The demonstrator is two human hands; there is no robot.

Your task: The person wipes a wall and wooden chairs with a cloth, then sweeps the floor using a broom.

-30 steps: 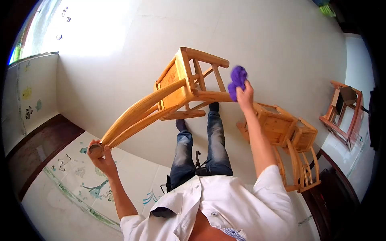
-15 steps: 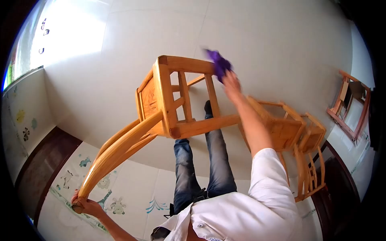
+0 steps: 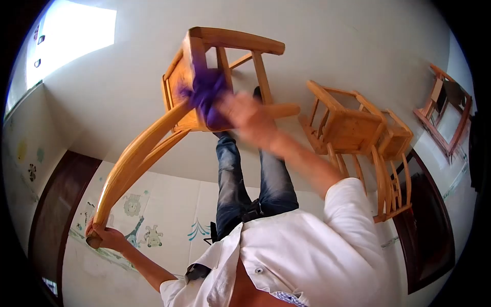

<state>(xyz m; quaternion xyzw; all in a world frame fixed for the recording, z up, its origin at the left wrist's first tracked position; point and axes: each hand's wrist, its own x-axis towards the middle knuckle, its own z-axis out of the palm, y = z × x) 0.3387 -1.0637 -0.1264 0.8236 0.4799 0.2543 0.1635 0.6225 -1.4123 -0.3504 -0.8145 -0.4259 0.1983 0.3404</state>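
Note:
A light-brown wooden chair (image 3: 135, 151) is tilted in front of me, its legs pointing away to the right. My left hand (image 3: 108, 237) is closed around the end of a curved back post at the lower left. In my right hand (image 3: 250, 116), blurred by motion, is a bunched purple cloth (image 3: 208, 94). The cloth lies against the chair's frame near the corner where the seat meets the back post. It covers part of that frame, and the fingertips are partly hidden in it.
More wooden chairs (image 3: 355, 130) stand to the right, close together. A reddish wooden frame (image 3: 442, 115) is farther right. Animal pictures decorate the tiled wall (image 3: 169, 210). My legs (image 3: 276, 181) are just below the chair. Bright light falls on the floor at upper left.
My right hand has brought the cloth from the far leg leftward and down to the seat corner. The chair appears higher in view; my left hand keeps its hold on the post.

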